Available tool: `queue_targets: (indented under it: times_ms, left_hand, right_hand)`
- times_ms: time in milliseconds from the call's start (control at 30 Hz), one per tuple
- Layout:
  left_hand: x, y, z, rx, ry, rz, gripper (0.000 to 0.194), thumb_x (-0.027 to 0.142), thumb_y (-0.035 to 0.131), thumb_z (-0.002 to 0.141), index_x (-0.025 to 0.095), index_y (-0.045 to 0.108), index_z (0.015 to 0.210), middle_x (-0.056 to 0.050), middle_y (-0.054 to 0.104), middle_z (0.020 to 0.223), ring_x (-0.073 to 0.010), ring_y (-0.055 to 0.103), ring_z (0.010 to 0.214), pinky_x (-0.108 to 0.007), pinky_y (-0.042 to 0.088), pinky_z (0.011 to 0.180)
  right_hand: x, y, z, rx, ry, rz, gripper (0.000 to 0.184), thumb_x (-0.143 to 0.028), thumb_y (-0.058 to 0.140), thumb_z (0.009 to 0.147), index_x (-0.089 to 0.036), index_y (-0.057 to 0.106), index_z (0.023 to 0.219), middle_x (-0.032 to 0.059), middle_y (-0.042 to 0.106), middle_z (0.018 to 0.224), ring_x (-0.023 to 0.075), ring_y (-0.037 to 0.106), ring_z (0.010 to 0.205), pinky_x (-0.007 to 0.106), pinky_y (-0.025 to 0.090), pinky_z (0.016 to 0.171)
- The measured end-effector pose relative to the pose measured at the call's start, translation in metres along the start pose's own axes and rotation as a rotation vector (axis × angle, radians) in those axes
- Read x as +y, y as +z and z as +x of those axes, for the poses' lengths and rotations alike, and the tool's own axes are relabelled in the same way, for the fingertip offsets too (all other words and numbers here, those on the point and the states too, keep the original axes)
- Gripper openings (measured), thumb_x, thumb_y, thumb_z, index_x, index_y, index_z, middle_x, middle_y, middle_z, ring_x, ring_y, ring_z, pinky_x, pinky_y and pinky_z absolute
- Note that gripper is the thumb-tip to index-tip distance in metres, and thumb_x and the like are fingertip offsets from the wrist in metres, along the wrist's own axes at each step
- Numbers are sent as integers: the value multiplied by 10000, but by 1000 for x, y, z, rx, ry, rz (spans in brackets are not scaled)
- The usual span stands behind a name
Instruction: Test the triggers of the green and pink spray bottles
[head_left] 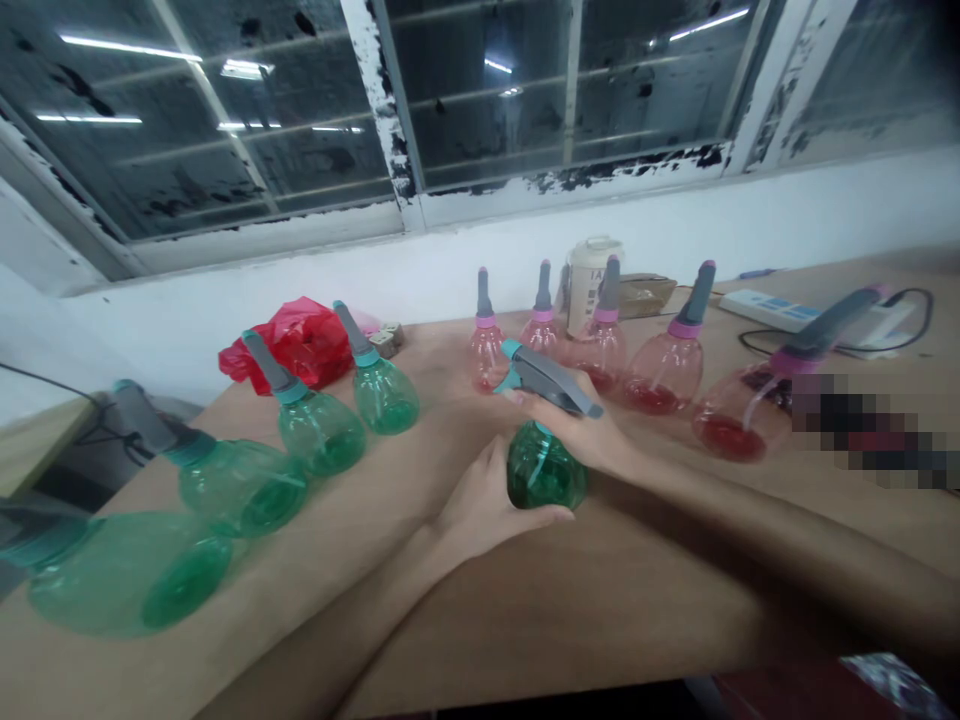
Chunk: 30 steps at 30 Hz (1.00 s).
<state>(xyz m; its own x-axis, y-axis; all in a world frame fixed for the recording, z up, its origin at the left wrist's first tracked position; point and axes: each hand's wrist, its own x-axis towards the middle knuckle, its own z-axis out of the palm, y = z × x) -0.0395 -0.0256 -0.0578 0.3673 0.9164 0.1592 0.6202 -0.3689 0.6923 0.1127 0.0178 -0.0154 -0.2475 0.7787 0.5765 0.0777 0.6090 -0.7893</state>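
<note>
A green see-through spray bottle [546, 478] stands on the wooden table in front of me. My left hand [474, 505] is curved around the lower left side of its body, with the thumb along the front. Wrapped around the neck, just under the grey and teal spray head [551, 376], is my right hand [592, 425]. The spray head's nozzle points left. Some fingers of both hands are hidden behind the bottle.
Several green spray bottles [322, 432] line the left side of the table [480, 630]. Several pink ones [667, 368] stand to the right. Behind are a red plastic bag [300, 345], a white cup [592, 270] and a power strip [772, 308] with a cable.
</note>
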Motion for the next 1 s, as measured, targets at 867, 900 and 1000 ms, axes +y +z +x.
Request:
queue_targets:
  times_ms: [867, 900, 1000]
  left_hand:
    - [2, -1, 0, -7, -2, 1, 857, 572, 741, 607, 200, 396, 1298, -149, 534, 1253, -367, 490, 1202, -546, 409, 974]
    - [2, -1, 0, -5, -7, 0, 857, 574, 740, 608, 202, 393, 1298, -147, 533, 1256, -367, 489, 1204, -550, 406, 976]
    - [1, -1, 0, -3, -5, 1, 865, 579, 737, 609, 198, 383, 1300, -147, 525, 1267, -364, 484, 1209, -547, 401, 985]
  right_hand:
    - [5, -1, -2, -7, -3, -17, 145, -320, 599, 811, -200, 661, 760, 0, 679, 779, 186, 643, 788, 325, 507, 764]
    - [5, -1, -2, -34, 1, -4, 143, -322, 597, 812, -203, 665, 773, 5, 685, 804, 192, 646, 816, 334, 504, 789]
    - [2, -3, 1, -130, 13, 60, 164, -348, 583, 823, -225, 670, 889, 21, 690, 900, 209, 636, 928, 367, 484, 862]
